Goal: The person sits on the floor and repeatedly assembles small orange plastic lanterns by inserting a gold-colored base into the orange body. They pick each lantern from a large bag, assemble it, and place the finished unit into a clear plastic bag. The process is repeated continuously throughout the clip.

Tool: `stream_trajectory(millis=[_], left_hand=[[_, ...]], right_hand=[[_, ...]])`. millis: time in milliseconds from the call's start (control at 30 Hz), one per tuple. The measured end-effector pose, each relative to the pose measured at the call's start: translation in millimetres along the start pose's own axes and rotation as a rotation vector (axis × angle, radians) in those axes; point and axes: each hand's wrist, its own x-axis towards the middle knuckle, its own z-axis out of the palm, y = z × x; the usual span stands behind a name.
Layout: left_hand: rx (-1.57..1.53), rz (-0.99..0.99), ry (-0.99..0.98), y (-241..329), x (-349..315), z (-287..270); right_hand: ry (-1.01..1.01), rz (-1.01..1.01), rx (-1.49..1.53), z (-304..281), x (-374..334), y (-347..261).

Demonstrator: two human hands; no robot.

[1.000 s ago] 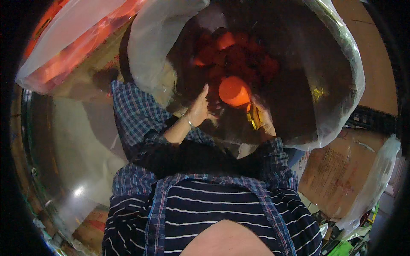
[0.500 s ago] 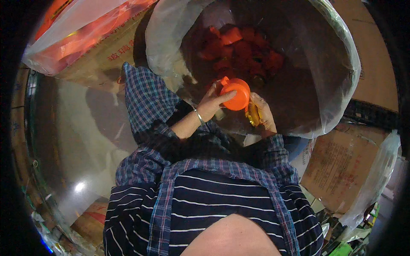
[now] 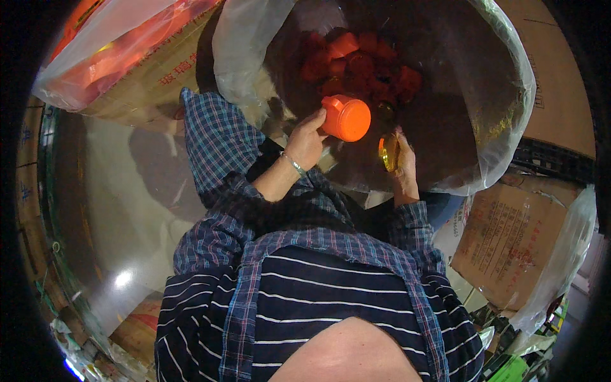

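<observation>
Cup [image 3: 349,120] farther from right hand [image 3: 405,162] | left hand [image 3: 305,143] curled on cup's side | right pinching yellow disc [image 3: 389,153] | both reaching forward

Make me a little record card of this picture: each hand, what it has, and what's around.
Left hand: holds an orange cup
Right hand: holds a shiny gold round piece
Cup and gold piece: apart
Ahead of the hands: plastic-lined container, with orange-red pieces inside, dim in shadow
Upper left: orange material under clear plastic, beside printed cardboard
Lower right: cardboard box
Left wrist: bracelet
</observation>
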Motion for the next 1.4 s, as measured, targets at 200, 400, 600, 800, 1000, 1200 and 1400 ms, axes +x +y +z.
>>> stream_trajectory(millis=[200, 400, 600, 800, 1000, 1200, 1400], left_hand=[[-0.195, -0.052, -0.105, -16.6, 10.2, -1.6], [-0.195, 0.001, -0.042, -21.7, 1.3, 6.9], [-0.068, 0.018, 0.085, -19.3, -9.4, 21.7], [0.15, 0.054, 0.212, -17.1, -22.1, 35.5], [0.469, 0.224, 0.201, -14.0, -33.8, 42.3], [0.891, 0.479, 0.205, -19.2, -31.8, 39.4], [0.326, -0.045, -0.042, 2.2, -22.3, 22.3]], right_hand=[[0.003, -0.323, -0.176, 48.6, -3.9, 4.7], [0.096, -0.947, -0.716, 77.3, -12.9, 27.5], [0.067, -0.962, -0.892, 80.5, -32.2, 27.0], [-0.095, -1.094, -1.115, 84.7, -55.9, 34.1], [-0.298, -1.175, -1.052, 78.8, -48.6, 28.4], [-0.314, -0.755, -0.599, 88.2, -39.0, 40.3], [-0.178, -0.115, -0.262, 75.9, -24.9, 24.7]])
